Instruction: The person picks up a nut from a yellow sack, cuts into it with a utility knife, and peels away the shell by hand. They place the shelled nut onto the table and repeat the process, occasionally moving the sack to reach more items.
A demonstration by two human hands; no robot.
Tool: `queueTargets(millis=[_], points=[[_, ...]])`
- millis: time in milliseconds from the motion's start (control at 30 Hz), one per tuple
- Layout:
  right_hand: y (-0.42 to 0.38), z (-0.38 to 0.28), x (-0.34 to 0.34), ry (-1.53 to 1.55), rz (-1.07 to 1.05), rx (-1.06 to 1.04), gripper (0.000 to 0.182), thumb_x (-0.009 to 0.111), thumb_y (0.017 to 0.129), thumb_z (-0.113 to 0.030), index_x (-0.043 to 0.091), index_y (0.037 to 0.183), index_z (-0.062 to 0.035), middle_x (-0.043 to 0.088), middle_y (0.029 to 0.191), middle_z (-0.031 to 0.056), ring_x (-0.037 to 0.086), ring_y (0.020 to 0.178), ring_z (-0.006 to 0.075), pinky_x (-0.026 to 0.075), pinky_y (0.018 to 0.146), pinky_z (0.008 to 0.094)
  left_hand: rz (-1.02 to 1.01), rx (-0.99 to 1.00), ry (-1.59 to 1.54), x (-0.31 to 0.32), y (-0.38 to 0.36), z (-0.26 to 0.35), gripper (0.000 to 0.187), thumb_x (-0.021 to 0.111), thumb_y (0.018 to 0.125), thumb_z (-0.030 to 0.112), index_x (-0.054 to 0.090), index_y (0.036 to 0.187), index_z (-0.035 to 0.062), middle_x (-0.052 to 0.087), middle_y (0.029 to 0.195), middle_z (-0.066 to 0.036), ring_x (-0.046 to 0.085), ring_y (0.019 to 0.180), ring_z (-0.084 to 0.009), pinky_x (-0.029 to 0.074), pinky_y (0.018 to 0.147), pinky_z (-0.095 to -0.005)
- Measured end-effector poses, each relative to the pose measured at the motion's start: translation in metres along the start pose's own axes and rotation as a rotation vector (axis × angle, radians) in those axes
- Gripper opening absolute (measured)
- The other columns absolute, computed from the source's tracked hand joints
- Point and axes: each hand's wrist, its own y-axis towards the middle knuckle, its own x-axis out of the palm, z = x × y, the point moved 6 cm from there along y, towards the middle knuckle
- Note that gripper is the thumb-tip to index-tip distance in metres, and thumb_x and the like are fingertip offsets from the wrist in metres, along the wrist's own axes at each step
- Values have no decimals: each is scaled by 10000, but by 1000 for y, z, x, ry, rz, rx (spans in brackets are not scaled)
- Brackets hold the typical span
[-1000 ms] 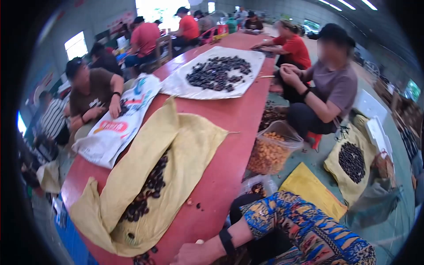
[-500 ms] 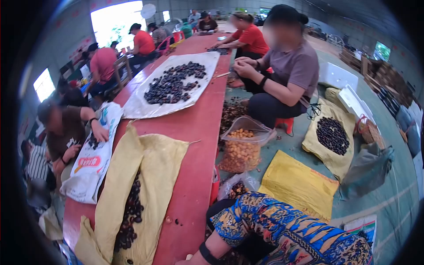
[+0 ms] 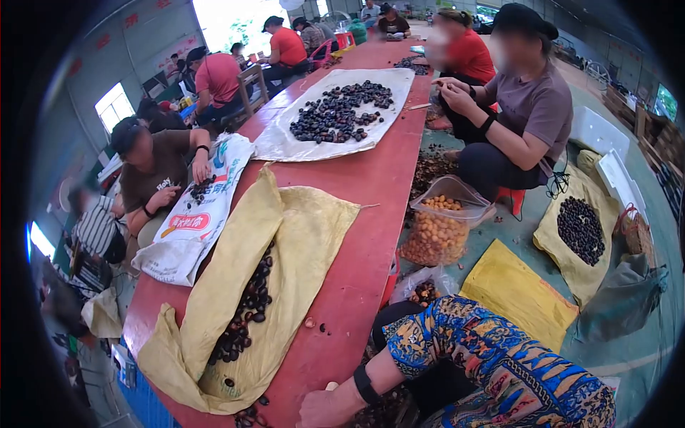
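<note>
My right hand [image 3: 325, 409] is low at the bottom edge, beside the red table [image 3: 341, 307], below a black wristband and a blue-and-orange patterned sleeve [image 3: 492, 351]. It looks closed, but its fingertips are cut off, so what it holds is hidden. A small pale piece [image 3: 331, 386] shows by the thumb. Left of this hand, a yellowish cloth sack [image 3: 303, 235] lies spread on the table with dark oval fruits [image 3: 246, 307] in its fold. Several more dark fruits [image 3: 250, 415] lie at its lower edge. My left hand is out of view.
A white sheet [image 3: 275, 146] holds a heap of dark fruits. A clear bag [image 3: 437, 235] of orange round pieces stands on the floor, near a yellow sack [image 3: 517, 296]. One co-worker [image 3: 524, 121] sits at right; another [image 3: 153, 171] works over a white printed sack [image 3: 171, 250].
The view has shifted, so the scene sits farther right and more of my right hand shows at the bottom. The co-worker at right has raised their hands slightly.
</note>
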Motion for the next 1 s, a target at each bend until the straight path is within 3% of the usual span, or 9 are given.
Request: queueTargets(millis=[333,400,467,533,600,667,800,933,1000], points=[[3,-4,-14,-31,-86,132,143,572,724,-193,632,705,-65,633,635,118,642,620,304,506,526,409,23,129,196,-7,-2,-7,224,585,843,91,601,1046,-2,639,883,-129,616,794,-226,482,724,-310],[4,0,-7,16,-124,144,142,570,732,-187,619,773,-60,643,682,125,647,644,301,508,529,412,52,128,239,-12,-2,-11,227,592,838,91,605,1044,-2,647,901,-137,629,820,-239,490,749,-319],[1,3,-5,66,-214,87,200,572,761,-197,540,887,-45,623,741,132,648,667,307,503,512,418,92,117,260,-15,-1,-25,153,569,822,89,633,946,27,642,899,-116,627,772,-242,499,695,-334],[3,6,-7,35,-285,163,210,588,762,-194,531,891,-38,621,761,134,645,677,314,504,521,419,104,122,257,-15,0,-16,190,620,783,45,622,970,14,626,877,-145,625,761,-255,494,690,-335],[5,10,-11,18,-305,192,137,545,790,-175,571,844,-52,645,739,138,649,680,307,511,564,420,98,61,209,-15,2,-19,179,615,787,32,623,964,3,623,834,-99,595,706,-171,471,652,-274],[6,11,-11,18,-273,153,131,546,792,-176,567,840,-56,644,734,135,647,676,304,510,562,417,116,67,117,-16,3,-28,178,621,785,28,623,961,1,620,832,-92,584,699,-157,468,650,-266],[8,5,-17,-40,-187,99,131,562,788,-181,559,855,-68,638,747,113,646,689,290,513,566,408,124,62,63,-20,-1,-32,186,620,778,5,621,964,3,618,831,-90,576,692,-161,463,648,-259],[7,-2,-10,1,-258,78,206,599,757,-211,532,911,-91,587,792,82,633,733,271,505,526,379,95,88,55,-22,0,-24,187,607,788,15,620,975,3,623,847,-92,588,709,-170,471,662,-268],[6,-2,-5,-13,-272,78,214,587,747,-195,540,929,-93,592,840,84,636,729,256,506,509,386,92,84,112,-21,-1,-26,179,588,802,67,622,972,22,615,832,-136,611,745,-273,487,674,-338]])
